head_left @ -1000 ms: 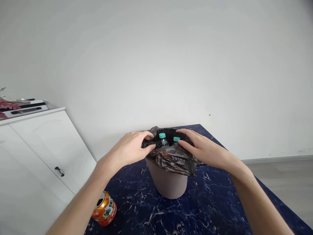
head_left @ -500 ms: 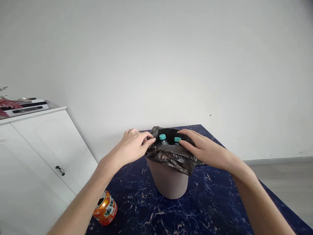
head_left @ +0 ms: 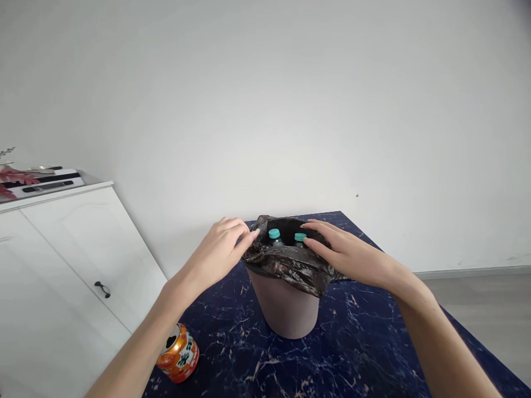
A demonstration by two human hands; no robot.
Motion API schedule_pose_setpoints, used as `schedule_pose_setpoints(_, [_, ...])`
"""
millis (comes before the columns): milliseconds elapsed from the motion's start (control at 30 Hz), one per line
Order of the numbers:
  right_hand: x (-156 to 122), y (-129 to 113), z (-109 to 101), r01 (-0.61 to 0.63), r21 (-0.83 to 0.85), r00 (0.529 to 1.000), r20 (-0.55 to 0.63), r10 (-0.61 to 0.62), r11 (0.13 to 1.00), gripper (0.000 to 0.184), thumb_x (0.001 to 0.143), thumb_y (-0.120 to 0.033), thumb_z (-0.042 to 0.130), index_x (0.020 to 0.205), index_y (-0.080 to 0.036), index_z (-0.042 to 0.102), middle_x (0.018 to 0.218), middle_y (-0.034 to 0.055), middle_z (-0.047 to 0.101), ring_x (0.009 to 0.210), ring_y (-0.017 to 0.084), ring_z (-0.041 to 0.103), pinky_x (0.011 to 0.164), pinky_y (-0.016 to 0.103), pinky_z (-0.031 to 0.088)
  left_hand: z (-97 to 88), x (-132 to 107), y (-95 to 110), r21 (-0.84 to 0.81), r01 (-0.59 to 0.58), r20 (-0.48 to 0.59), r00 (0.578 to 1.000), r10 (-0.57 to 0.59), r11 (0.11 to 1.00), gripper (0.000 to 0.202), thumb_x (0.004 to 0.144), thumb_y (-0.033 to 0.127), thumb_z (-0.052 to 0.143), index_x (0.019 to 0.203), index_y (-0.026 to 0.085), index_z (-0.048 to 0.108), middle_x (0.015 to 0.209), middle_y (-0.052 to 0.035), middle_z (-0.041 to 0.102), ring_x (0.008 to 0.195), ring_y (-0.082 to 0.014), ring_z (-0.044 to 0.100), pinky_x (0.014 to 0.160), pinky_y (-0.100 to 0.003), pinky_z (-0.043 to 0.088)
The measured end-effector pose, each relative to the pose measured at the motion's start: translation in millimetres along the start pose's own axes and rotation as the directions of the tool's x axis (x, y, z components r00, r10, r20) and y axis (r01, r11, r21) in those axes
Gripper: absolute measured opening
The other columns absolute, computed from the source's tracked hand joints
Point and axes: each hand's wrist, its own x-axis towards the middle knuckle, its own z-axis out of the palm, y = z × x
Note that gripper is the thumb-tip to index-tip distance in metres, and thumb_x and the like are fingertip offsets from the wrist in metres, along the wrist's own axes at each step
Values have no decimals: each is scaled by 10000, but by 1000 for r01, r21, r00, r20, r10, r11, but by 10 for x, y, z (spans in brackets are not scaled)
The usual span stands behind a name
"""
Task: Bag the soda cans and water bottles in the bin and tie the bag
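A brownish-grey trash bin [head_left: 286, 309] stands upright on the dark blue marbled table. The black trash bag [head_left: 290, 265] lines it and folds loosely over the rim. Inside, a bottle with a teal cap [head_left: 274, 234] stands at the left and another teal-capped bottle [head_left: 300, 237] at the right; their lower parts are hidden. My left hand [head_left: 226, 243] pinches the bag at the left rim. Over the right rim, my right hand [head_left: 342, 243] holds the bag, its thumb beside the right bottle's cap. An orange drink can [head_left: 179, 354] stands near my left forearm.
The table [head_left: 365, 342] runs back to a white wall [head_left: 265, 110]. At the left is a white cabinet [head_left: 70, 260] with a black handle [head_left: 102, 289]; red leaves [head_left: 19, 176] and a striped object lie on its top. Grey floor [head_left: 489, 309] shows at the right.
My left hand has shifted slightly left, and the bag's left edge has moved with it. The bottle caps sit a touch lower and further left. My right hand has barely moved.
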Motion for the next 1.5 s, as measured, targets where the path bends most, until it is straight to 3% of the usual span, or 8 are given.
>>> schedule_pose_setpoints(333, [-9,19,5,0,2,1000,3,0,1000,667,1053,-729,344,1580,-356,513,1732,29,401,1550,374,439,1242,586,432,-25,-130,104,-41,455,17,891,-454,890,451,1059,667,333,887,269,459,545,61,518,517,-204,541,572,-330,357])
schedule_pose_setpoints(500, [-11,25,6,-27,-4,999,25,27,1000,718,1038,-770,336,1602,-354,491,1751,23,364,1582,379,385,1259,604,403,-25,-164,170,-123,396,120,916,-382,910,188,943,390,548,1055,267,461,569,101,583,562,-184,556,574,-305,371])
schedule_pose_setpoints(633, [-6,37,1,-27,-8,999,27,27,1000,726,1032,-785,334,1596,-359,500,1753,18,359,1573,382,399,1265,608,389,-74,-260,280,-250,346,-50,928,-369,904,184,931,315,510,1107,275,473,546,124,520,535,-164,503,574,-286,380])
schedule_pose_setpoints(800, [-23,32,-2,-37,-11,999,20,37,999,727,1032,-785,331,1601,-363,495,1759,9,347,1594,371,363,1273,599,382,-56,-514,459,-350,319,-329,839,-435,881,206,897,293,552,1096,293,499,521,133,441,448,-136,424,510,-255,363])
schedule_pose_setpoints(1033, [-34,35,-4,9,-18,1000,-21,-9,1000,685,1047,-738,360,1569,-329,531,1691,46,469,1534,360,465,1243,587,436,40,-940,686,-419,395,-345,764,-546,818,239,1004,504,549,1147,317,509,533,109,430,467,-156,445,482,-259,362])
schedule_pose_setpoints(1167, [-48,0,-20,39,-25,997,-67,-41,999,627,1047,-700,403,1522,-336,589,1643,56,531,1490,372,516,1212,605,466,37,-1195,443,-330,518,-385,690,-613,789,285,985,589,569,1050,311,577,643,39,604,610,-196,609,510,-274,438])
schedule_pose_setpoints(1333, [-110,-161,-92,69,-3,989,-133,-69,998,550,1050,-677,421,1387,-348,705,1585,35,596,1440,364,566,1152,567,516,201,-1611,-281,38,592,-248,786,-566,805,441,920,678,536,1081,299,693,1168,-82,767,1152,-358,701,826,-423,590])
schedule_pose_setpoints(1500, [-167,-283,-152,51,37,998,-47,-50,998,503,1052,-652,430,1355,-376,723,1390,19,741,878,265,775,726,415,616,533,-2057,-706,82,677,-38,735,-677,731,670,909,747,515,1354,260,633,1416,-151,695,1332,-422,634,1058,-575,540])
